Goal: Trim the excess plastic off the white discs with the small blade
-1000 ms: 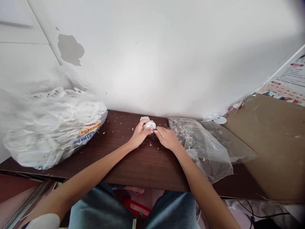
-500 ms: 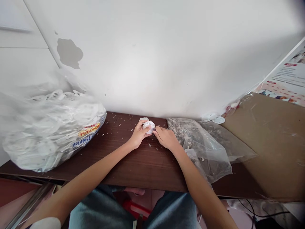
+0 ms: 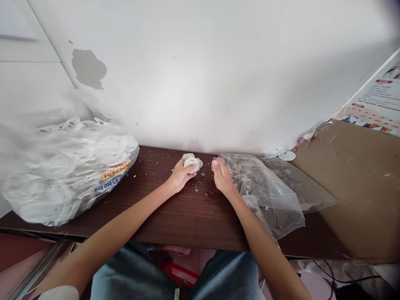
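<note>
My left hand (image 3: 183,174) is closed on a round white disc (image 3: 191,165), thumb across its face. Just behind that disc, another white piece (image 3: 188,155) lies on the dark brown table (image 3: 175,221). Apart from the disc, my right hand (image 3: 221,173) is closed in a fist, thumb up. A small dark tip (image 3: 214,158) pokes out above its fingers; most of what it grips is hidden, and I cannot make out its kind. Small pale and dark scraps (image 3: 202,174) lie between the hands.
On the left stands a large clear bag (image 3: 68,179) full of white plastic pieces. To the right lies a clear bag (image 3: 268,196) with greyish scraps in it. Beyond are a white disc (image 3: 287,156) and a cardboard box (image 3: 353,187). A white wall (image 3: 200,83) rises behind the table.
My right hand has drawn away from the disc to the right and turned thumb up. My left hand still holds the disc, a little further left and tilted differently.
</note>
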